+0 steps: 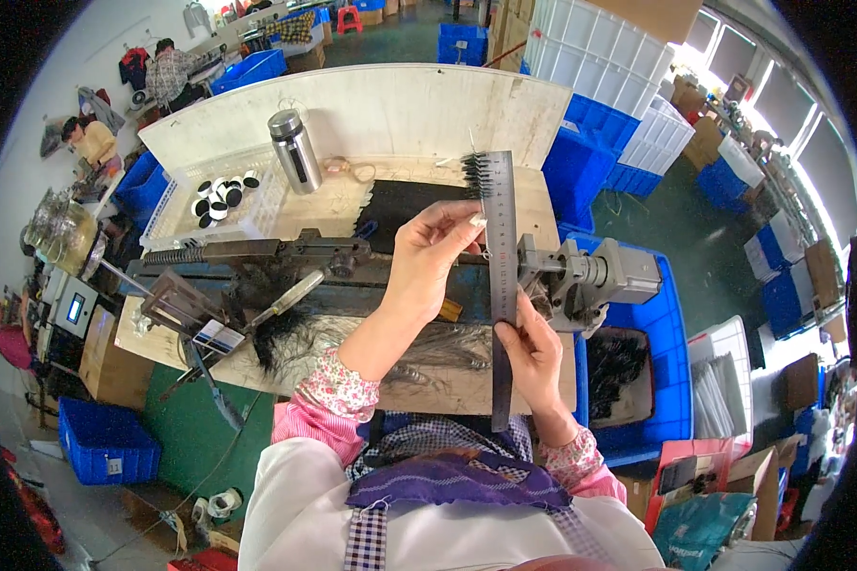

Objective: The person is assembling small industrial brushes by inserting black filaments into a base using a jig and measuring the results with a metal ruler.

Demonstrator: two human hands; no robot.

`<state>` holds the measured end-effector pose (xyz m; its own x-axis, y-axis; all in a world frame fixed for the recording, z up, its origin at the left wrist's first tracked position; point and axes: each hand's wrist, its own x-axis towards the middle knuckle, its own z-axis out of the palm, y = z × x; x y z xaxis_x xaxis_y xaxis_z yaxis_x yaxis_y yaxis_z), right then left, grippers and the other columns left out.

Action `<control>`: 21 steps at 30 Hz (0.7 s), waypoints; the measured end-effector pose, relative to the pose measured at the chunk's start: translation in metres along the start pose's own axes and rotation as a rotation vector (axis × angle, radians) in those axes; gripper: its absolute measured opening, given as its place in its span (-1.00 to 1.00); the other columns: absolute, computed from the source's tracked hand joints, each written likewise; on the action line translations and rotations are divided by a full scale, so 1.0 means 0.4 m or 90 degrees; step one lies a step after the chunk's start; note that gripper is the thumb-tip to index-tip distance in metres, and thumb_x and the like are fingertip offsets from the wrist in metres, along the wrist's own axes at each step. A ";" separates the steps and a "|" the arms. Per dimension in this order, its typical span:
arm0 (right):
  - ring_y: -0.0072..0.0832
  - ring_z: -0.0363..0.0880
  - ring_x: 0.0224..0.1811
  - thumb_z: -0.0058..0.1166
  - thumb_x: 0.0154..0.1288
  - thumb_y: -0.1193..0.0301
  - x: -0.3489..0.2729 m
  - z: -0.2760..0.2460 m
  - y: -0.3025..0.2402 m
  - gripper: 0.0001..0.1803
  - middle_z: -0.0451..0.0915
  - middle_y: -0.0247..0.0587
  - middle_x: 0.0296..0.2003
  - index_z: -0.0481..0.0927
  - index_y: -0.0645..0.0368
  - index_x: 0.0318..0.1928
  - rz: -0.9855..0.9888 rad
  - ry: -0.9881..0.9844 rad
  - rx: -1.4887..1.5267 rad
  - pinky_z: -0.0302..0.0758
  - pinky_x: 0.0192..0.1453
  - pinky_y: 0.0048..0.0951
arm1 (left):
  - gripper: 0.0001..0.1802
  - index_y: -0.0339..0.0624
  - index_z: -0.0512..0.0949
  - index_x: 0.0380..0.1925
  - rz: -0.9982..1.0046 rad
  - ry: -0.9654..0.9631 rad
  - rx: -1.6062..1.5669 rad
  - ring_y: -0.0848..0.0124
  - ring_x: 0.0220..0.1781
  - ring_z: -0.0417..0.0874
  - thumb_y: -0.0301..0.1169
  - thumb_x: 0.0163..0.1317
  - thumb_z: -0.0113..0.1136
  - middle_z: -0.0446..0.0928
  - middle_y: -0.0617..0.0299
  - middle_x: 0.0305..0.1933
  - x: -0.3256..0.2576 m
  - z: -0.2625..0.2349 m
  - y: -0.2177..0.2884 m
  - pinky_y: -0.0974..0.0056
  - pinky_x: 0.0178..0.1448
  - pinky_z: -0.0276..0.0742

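My left hand pinches the lower wire stem of a small twisted-wire brush, whose short black bristles point up and away from me. Alongside the brush stands a long steel ruler, with the bristles close to its far end. The thumb and fingers of my right hand grip the ruler below its middle. Both hands are raised over a bench machine with a long dark bed. Its grey cylindrical head is to the right of the ruler.
A steel thermos and a clear tray of round black-and-white pieces stand on the bench's far left. Loose black fibres litter the near side. Right of the bench, a blue bin holds dark bristles. Other people work at far left.
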<state>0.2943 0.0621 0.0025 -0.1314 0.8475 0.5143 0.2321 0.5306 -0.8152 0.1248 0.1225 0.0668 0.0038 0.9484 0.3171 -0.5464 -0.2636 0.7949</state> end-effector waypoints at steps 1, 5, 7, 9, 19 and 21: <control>-0.59 0.47 -0.20 0.10 0.15 0.67 0.002 0.000 -0.004 -0.45 0.53 -0.11 -0.02 0.35 0.27 0.20 -0.010 0.000 0.002 0.45 -0.16 -0.59 | -0.79 -0.31 0.57 -0.18 -0.002 0.001 0.000 0.55 -0.32 0.54 -0.49 0.19 0.18 0.59 0.24 -0.30 0.001 0.000 -0.001 0.45 -0.24 0.43; -0.54 0.51 -0.11 0.08 0.15 0.67 0.005 0.003 -0.009 -0.45 0.51 -0.06 0.03 0.35 0.27 0.20 0.005 -0.004 -0.004 0.47 -0.10 -0.55 | -0.79 -0.32 0.56 -0.18 0.001 0.013 0.013 0.55 -0.32 0.53 -0.49 0.18 0.18 0.59 0.24 -0.31 0.000 0.002 0.004 0.45 -0.24 0.43; -0.49 0.51 -0.04 0.07 0.16 0.67 0.004 0.004 -0.008 -0.46 0.50 -0.03 0.05 0.35 0.27 0.20 -0.001 0.003 0.016 0.47 -0.06 -0.52 | -0.79 -0.32 0.56 -0.18 0.000 0.016 0.015 0.55 -0.33 0.53 -0.49 0.18 0.19 0.59 0.25 -0.31 0.000 0.004 0.005 0.45 -0.24 0.43; -0.49 0.52 -0.05 0.07 0.17 0.67 0.003 0.002 -0.009 -0.46 0.49 -0.03 0.05 0.35 0.28 0.19 0.003 -0.001 0.017 0.47 -0.06 -0.52 | -0.79 -0.32 0.56 -0.18 -0.001 0.019 0.016 0.55 -0.33 0.53 -0.49 0.18 0.19 0.58 0.25 -0.32 0.001 0.002 0.003 0.45 -0.24 0.43; -0.49 0.52 -0.05 0.07 0.17 0.66 -0.004 -0.002 -0.007 -0.48 0.49 -0.02 0.06 0.36 0.31 0.17 0.009 -0.002 0.017 0.47 -0.06 -0.52 | -0.79 -0.32 0.56 -0.19 0.000 0.024 0.004 0.55 -0.33 0.53 -0.48 0.18 0.19 0.58 0.25 -0.32 -0.001 0.008 -0.002 0.45 -0.24 0.43; -0.49 0.52 -0.06 0.08 0.17 0.66 -0.004 -0.002 -0.011 -0.49 0.49 -0.02 0.05 0.36 0.31 0.17 0.012 -0.002 0.008 0.47 -0.07 -0.53 | -0.80 -0.31 0.56 -0.19 -0.001 0.024 0.012 0.55 -0.33 0.52 -0.47 0.18 0.19 0.57 0.25 -0.34 -0.001 0.008 -0.001 0.44 -0.24 0.43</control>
<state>0.2942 0.0582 0.0055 -0.1307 0.8574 0.4978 0.2227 0.5147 -0.8279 0.1278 0.1216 0.0680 -0.0274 0.9548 0.2960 -0.5300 -0.2650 0.8055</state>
